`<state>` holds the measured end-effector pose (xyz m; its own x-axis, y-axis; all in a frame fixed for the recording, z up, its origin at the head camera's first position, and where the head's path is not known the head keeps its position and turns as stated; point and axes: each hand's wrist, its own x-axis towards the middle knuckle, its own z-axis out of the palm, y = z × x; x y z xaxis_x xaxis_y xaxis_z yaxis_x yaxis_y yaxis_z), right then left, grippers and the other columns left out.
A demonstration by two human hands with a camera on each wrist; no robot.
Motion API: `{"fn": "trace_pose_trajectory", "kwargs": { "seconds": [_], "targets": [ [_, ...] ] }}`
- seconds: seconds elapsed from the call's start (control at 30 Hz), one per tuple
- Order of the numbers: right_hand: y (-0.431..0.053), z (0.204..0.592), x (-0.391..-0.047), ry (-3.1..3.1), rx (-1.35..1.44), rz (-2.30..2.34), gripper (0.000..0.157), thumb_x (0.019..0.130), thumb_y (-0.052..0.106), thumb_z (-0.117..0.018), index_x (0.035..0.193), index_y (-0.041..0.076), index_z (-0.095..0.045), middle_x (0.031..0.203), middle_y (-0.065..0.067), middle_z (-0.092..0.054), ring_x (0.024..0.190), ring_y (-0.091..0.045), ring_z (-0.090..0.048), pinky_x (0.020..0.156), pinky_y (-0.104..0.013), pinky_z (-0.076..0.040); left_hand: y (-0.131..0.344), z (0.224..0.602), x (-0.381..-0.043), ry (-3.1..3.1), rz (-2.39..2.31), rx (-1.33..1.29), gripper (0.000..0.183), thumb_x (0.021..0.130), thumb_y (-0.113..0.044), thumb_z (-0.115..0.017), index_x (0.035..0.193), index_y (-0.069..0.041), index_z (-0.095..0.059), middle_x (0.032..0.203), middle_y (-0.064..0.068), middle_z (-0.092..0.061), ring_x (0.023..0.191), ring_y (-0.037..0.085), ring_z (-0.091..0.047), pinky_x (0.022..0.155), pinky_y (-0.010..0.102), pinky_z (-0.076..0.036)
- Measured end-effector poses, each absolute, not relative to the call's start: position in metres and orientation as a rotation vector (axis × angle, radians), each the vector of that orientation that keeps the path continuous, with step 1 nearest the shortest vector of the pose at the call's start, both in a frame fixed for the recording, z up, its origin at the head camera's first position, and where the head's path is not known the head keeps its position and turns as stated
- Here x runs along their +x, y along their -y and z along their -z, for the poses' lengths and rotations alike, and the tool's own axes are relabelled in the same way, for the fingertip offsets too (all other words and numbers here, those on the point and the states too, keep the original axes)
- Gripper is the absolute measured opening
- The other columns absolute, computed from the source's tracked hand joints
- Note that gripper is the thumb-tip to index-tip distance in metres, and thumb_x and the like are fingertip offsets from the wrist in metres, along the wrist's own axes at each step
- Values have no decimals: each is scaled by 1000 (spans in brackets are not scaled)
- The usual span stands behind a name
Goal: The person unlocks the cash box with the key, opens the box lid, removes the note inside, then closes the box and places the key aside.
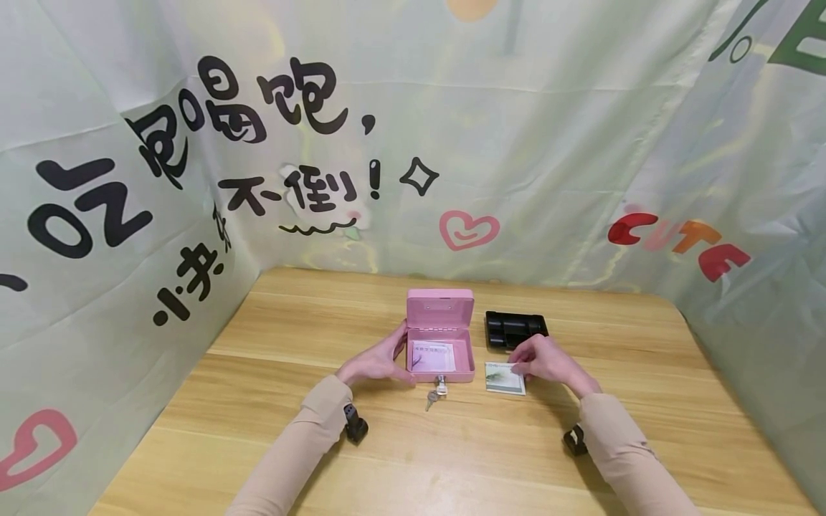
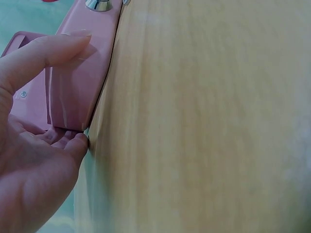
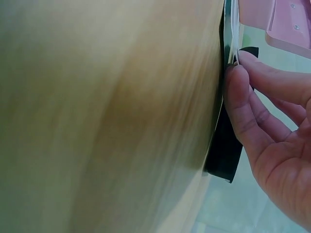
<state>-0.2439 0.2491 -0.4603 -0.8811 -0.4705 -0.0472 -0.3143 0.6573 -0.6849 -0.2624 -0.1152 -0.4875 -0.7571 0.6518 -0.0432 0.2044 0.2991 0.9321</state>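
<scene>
A pink metal cash box stands on the table with its lid raised. Purple-tinted printed paper notes lie inside it. My left hand holds the box at its left side, thumb against the front and the other fingers along the side wall. To the right of the box, my right hand pinches the edge of a greenish printed note between thumb and fingers. That note is close over the table, seen edge-on in the right wrist view.
A black compartment tray sits just behind my right hand. Keys hang from the lock at the front of the box. The wooden table meets printed fabric curtains at the back and sides.
</scene>
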Motion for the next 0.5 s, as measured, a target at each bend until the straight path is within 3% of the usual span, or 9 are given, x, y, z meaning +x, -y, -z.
{"fn": "trace_pose_trajectory", "kwargs": {
  "seconds": [0.5],
  "targets": [
    [-247, 458, -240, -2685, -602, 1029, 12, 85, 2, -75, 94, -6, -75, 83, -15, -77, 60, -14, -66, 52, -22, -56, 115, 485, -262, -2173, -1436, 760, 132, 69, 0, -83, 162, -11, 10, 171, 13, 4, 159, 32, -6, 131, 48, -9]
  ]
}}
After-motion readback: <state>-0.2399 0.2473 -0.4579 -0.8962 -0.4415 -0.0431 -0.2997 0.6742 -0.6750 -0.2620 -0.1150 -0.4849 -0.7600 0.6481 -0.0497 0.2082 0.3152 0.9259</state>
